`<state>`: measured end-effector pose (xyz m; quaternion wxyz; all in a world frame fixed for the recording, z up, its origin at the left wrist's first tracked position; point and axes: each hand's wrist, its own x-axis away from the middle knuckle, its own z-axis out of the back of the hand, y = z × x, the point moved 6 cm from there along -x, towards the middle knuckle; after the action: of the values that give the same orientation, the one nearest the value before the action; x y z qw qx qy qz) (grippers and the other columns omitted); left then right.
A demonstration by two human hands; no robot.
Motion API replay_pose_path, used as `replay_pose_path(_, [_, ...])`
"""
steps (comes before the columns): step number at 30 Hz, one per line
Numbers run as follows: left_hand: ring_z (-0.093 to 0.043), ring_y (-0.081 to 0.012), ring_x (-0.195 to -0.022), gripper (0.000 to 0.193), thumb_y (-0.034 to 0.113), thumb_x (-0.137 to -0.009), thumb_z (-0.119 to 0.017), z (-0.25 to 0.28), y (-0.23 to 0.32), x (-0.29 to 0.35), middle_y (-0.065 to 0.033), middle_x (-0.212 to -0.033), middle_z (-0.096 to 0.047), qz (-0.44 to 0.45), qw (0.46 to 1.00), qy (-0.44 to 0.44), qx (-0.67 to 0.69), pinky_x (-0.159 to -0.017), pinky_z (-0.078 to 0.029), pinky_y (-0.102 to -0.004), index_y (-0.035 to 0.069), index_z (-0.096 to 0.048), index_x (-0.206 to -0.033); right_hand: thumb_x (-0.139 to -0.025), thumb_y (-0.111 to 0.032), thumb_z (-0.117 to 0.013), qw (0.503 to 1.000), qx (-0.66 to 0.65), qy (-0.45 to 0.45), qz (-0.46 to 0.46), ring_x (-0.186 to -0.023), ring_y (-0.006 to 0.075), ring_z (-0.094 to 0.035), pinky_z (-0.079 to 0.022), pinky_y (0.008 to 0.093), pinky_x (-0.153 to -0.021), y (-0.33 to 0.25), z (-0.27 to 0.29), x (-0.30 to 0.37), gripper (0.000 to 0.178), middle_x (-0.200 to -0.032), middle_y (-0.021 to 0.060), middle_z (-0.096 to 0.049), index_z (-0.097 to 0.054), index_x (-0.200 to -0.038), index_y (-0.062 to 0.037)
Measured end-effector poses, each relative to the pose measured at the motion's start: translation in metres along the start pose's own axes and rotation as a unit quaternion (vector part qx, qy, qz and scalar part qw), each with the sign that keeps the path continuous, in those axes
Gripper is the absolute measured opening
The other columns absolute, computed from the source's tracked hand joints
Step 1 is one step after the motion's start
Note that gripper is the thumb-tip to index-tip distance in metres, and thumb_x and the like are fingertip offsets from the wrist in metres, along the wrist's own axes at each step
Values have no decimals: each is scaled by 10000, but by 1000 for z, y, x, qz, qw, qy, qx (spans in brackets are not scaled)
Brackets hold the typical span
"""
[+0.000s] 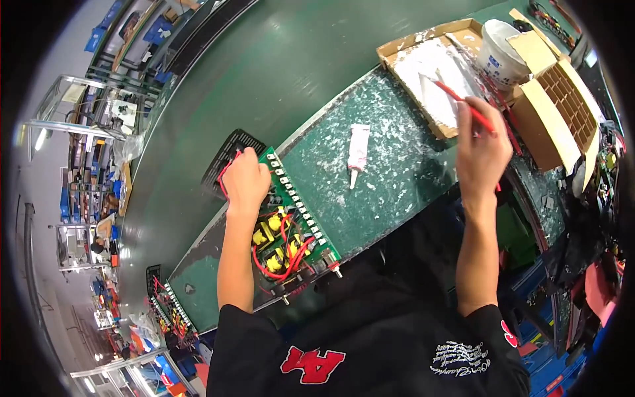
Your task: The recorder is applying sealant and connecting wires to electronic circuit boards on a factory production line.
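1. Right hand (486, 149): pinching a slim red stick (450, 90) pen-style, likely for fine control of the tip.
2. Stick tip sits over the white paste (423, 63), just beyond the right hand, in a shallow cardboard tray (466, 32). Raised walls probably there to contain the mess.
3. Left hand (246, 180): fingers curled at the far end of the green circuit board (291, 208), likely steadying it. Red wire (225, 175) at the fingers; can't tell if pinched.
4. Black slotted part (248, 139) just beyond left hand.
5. White tube (358, 149) lies between the hands on the surface (390, 152), nozzle toward the person; looks parked within reach.
6. White bucket (499, 56) beyond right hand, divided carton (549, 126) right of it.
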<state>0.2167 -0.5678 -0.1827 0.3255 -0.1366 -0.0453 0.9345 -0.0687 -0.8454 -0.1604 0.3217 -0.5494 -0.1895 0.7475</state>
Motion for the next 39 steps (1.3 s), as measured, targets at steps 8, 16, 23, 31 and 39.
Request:
replay_pose_path(8, [-597,-337,-833,168,88,-742,-576,11,-13,20,-174,-836,-599,-115,992,28,54,-711,-483,-452,17,-558,-892,-882,-186,-680,996,49,-69,-24,-639,176,-631,-485,255,-593,-2,-1,-5,169,-775,81,-669,-648,-906,-22])
replay_pose_path(16, [-292,-427,-1328,865,386,-664,-719,17,-45,-1,-277,-1375,-375,-98,990,87,-55,-1078,-237,-541,2,-388,-1365,-948,-105,-588,944,-268,62,-182,-836,176,-657,-535,276,-769,-19,19,34,201,-929,125,-668,-615,-1034,75])
replay_pose_path(23, [-440,-362,-1195,786,309,-647,-750,-10,-69,2,-202,-1258,-464,-102,985,46,129,-1016,-309,-493,16,-443,-1309,-942,-67,-565,880,-379,-141,-251,-784,172,-646,-541,308,-753,-79,-58,113,151,-900,111,-644,-584,-1018,63])
replay_pose_path(31, [-401,-377,-1210,746,305,-632,-759,-19,-72,6,-253,-1251,-428,-114,986,60,102,-1002,-264,-517,63,-466,-1274,-933,-91,-602,851,-396,-181,-293,-818,171,-658,-547,298,-768,-99,-109,125,178,-909,126,-660,-587,-1031,58])
replay_pose_path(39, [-400,-396,-1204,741,311,-644,-752,-20,-72,11,-269,-1261,-418,-112,987,73,93,-993,-267,-519,60,-461,-1278,-934,-91,-602,868,-350,-217,-277,-814,173,-655,-542,295,-762,-100,-118,130,176,-903,127,-657,-592,-1021,62])
